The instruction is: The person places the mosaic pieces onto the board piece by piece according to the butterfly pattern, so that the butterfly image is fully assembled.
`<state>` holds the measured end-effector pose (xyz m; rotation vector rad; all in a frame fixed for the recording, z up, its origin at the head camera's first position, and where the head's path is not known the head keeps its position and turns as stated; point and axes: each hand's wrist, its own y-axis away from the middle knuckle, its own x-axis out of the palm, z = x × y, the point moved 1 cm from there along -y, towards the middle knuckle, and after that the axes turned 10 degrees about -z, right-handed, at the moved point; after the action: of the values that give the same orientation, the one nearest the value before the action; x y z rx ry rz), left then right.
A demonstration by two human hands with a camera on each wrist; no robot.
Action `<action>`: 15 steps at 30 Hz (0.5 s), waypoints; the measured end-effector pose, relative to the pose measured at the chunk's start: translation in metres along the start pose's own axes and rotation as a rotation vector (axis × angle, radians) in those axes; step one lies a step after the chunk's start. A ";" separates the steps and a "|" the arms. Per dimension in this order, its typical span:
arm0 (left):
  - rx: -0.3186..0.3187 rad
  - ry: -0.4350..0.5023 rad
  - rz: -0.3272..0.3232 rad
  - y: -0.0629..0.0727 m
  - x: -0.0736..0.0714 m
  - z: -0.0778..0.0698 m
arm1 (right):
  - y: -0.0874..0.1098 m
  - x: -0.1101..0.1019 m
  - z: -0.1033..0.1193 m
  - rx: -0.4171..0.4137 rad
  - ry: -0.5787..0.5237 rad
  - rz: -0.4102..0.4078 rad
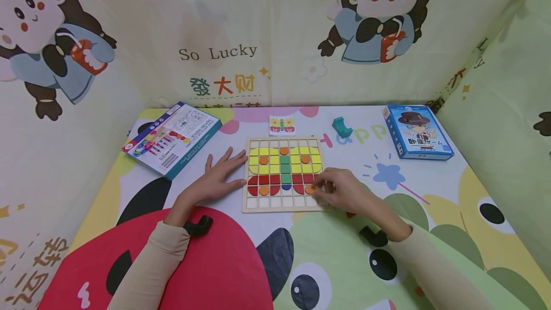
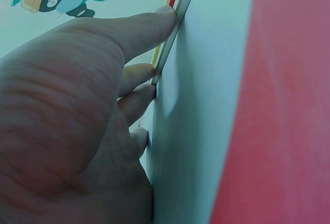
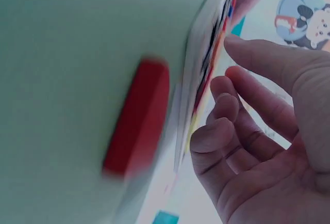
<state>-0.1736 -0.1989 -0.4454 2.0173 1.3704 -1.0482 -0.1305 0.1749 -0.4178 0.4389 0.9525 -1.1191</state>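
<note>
A wooden grid board (image 1: pixel 258 207) lies on the table, carrying a butterfly pattern of yellow, red, green, orange and blue pieces. Beside its left edge my left hand (image 1: pixel 221 178) rests with spread, fairly straight fingers; in the left wrist view the thumb (image 2: pixel 149 30) and fingertips touch the board's side. My right hand (image 1: pixel 344 188) is over the lower right of the board, thumb and forefinger pinching at the edge of an orange round piece (image 1: pixel 310 189). The other fingers curl in the right wrist view. A red piece (image 3: pixel 139 115) lies on the table beneath that hand.
Behind the board lies a small card (image 1: pixel 281 126) with a butterfly picture. A teal notched block (image 1: pixel 342 127) is to its right. One box (image 1: pixel 172 138) lies at the back left, a blue box (image 1: pixel 417 133) at the back right. Printed curtains surround the table.
</note>
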 end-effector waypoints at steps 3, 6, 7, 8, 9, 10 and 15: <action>0.001 0.000 0.000 0.000 0.000 0.000 | 0.010 -0.010 -0.006 0.032 -0.009 0.005; -0.001 0.002 -0.001 0.001 0.000 0.000 | 0.022 -0.021 -0.014 0.022 -0.003 0.017; -0.002 0.002 -0.001 0.001 0.000 0.000 | 0.027 -0.025 -0.017 0.008 0.004 0.020; -0.002 0.001 -0.002 0.001 0.000 0.000 | 0.031 -0.028 -0.019 0.000 0.008 0.026; -0.003 0.003 -0.002 0.001 0.000 0.000 | 0.036 -0.031 -0.022 -0.011 0.017 0.030; -0.004 0.006 -0.002 0.001 0.000 0.000 | 0.041 -0.033 -0.025 -0.020 0.026 0.032; -0.005 0.010 0.001 0.000 0.001 0.001 | 0.062 -0.040 -0.035 -0.009 0.063 0.031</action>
<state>-0.1739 -0.1992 -0.4468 2.0217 1.3760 -1.0343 -0.0944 0.2477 -0.4134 0.4831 1.0022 -1.0775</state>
